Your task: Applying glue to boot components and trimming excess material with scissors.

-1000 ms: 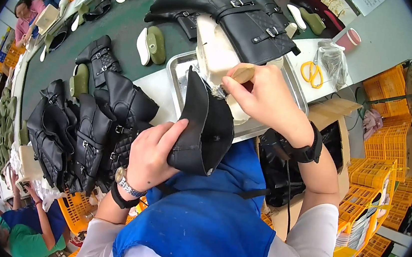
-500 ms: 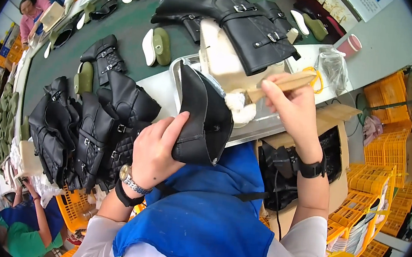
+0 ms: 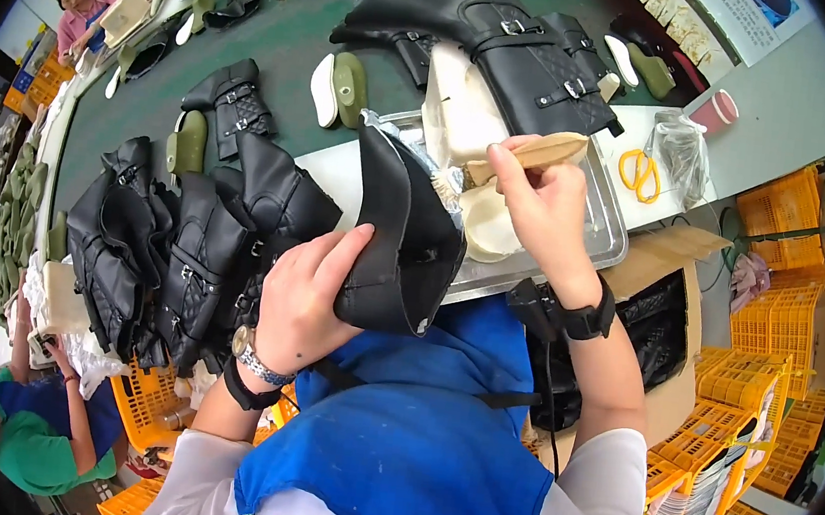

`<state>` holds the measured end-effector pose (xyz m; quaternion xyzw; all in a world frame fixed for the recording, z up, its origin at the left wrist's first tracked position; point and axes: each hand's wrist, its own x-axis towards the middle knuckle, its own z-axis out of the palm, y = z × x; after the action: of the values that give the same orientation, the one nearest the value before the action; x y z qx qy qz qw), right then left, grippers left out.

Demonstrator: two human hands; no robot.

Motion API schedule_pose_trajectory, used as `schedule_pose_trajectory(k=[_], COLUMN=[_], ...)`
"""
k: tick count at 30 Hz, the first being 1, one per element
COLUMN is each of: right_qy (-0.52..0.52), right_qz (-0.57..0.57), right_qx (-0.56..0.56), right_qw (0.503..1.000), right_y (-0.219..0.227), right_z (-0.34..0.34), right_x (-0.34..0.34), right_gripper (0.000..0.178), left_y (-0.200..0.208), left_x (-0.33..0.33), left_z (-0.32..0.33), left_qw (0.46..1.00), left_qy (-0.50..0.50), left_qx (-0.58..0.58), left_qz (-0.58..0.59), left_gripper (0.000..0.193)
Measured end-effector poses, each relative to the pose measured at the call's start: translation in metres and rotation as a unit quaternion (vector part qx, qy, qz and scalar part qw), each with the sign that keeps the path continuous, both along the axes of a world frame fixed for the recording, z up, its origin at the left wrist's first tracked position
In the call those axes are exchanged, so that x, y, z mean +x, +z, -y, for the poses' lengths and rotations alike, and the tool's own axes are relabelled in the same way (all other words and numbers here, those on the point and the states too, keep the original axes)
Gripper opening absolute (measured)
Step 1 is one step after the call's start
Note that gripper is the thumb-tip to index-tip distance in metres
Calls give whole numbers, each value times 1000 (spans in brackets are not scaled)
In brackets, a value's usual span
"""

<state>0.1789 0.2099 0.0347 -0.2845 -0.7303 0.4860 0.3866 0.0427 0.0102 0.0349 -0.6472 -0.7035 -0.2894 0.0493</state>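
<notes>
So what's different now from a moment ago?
The right hand has moved left, carrying the brush from over the pale bowl toward the black boot shaft; its bristles now show by the shaft's edge. Nothing was let go: the left hand still holds the shaft, the right the brush.

The left hand point(image 3: 314, 282) holds a black boot point(image 3: 390, 275). The right hand point(image 3: 545, 206) grips a brush point(image 3: 556, 150) over a metal tray point(image 3: 605, 227). Yellow scissors point(image 3: 640, 170) lie near the tray.
</notes>
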Motion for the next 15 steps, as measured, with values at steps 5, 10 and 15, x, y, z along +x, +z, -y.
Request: schedule_pose_trajectory(k=[5,10,15], right_qy=[2,34,12], right_qz=[-32,-14,-51], right_qx=[121,144,-25], right_qw=[992,989,998], right_y=[1,-1,1], right_z=[7,13,15], right_x=[-2,7,10], right_gripper=[16,14,17], left_y=[0,-6,-10], left_x=[-8,-12,-10], left_z=[-1,-7,-11], left_qw=[999,994,991], left_qy=[40,102,121], left_qx=[-8,43,48], left_qz=[-6,7,-12], left_gripper=[75,76,76])
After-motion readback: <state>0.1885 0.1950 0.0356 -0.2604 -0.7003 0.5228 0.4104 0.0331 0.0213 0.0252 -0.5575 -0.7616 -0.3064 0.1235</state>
